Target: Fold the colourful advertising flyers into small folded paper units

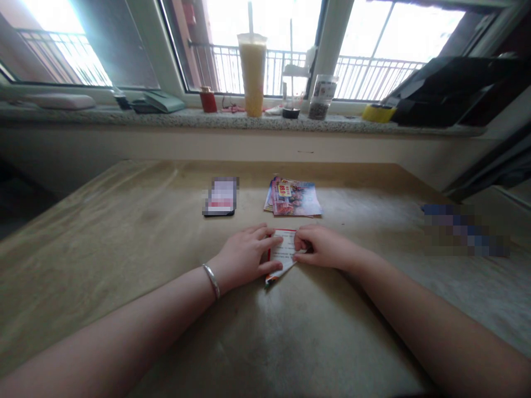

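A small folded sheet of printed paper (pixel 282 251) lies on the table between my hands. Its white face carries lines of text, with red along the top and left edges. The lower corner comes to a point with an orange and green tip. My left hand (pixel 248 254), a silver bangle at its wrist, rests with fingers stretched over the paper's left side. At the right edge, my right hand (pixel 317 246) has its fingers curled and closed on the paper. Just beyond lies a stack of colourful printed leaflets (pixel 296 198).
A blurred-out phone (pixel 222 197) lies left of the leaflets. At the far right of the table (pixel 124 221) is a pixelated bluish item (pixel 464 229). Along the windowsill (pixel 166 118) stand a tall yellow drink cup (pixel 252 74), a red jar (pixel 208 100) and yellow tape (pixel 379 113).
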Available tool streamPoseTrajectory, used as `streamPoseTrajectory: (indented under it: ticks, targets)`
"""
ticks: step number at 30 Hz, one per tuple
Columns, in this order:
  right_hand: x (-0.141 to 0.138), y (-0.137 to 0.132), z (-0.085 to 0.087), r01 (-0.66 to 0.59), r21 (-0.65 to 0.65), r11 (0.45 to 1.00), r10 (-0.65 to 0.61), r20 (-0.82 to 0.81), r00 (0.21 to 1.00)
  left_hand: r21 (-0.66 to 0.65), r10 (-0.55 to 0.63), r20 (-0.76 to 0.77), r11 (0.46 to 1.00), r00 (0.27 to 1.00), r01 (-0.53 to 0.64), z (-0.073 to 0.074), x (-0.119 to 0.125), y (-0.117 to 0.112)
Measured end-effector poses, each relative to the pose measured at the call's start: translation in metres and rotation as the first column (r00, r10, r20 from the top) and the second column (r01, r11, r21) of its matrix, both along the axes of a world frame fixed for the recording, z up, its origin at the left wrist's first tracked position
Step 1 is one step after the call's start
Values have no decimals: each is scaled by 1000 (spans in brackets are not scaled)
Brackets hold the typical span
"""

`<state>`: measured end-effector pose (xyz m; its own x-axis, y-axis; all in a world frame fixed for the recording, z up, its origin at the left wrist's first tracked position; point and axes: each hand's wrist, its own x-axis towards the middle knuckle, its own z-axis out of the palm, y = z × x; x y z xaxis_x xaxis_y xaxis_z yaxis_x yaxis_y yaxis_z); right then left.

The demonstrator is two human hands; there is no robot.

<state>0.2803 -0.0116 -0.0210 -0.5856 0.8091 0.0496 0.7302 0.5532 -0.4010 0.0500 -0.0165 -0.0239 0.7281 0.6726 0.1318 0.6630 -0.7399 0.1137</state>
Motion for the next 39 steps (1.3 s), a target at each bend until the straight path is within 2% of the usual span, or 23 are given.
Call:
streamPoseTrajectory:
  ticks: [10,15,23,32,39]
  targets:
    - [12,9,4,181,-122,976,-176,57,983,9,0,8,1000,1000,0,1,0,0]
    - [13,9,5,173,-123,977,-167,58,984,5,5,4,1000,1000,-6,2,1,0]
    - [5,4,9,166,26,986,-168,137,976,11,1,5,1000,1000,-2,3,1,0]
    - [12,11,8,267,-73,961,-256,138,957,14,-6,19,1000,1000,5,2,1,0]
    - [20,16,3,270,-91,959,-257,131,957,16,-16,30,1000,999,16,0,0,2]
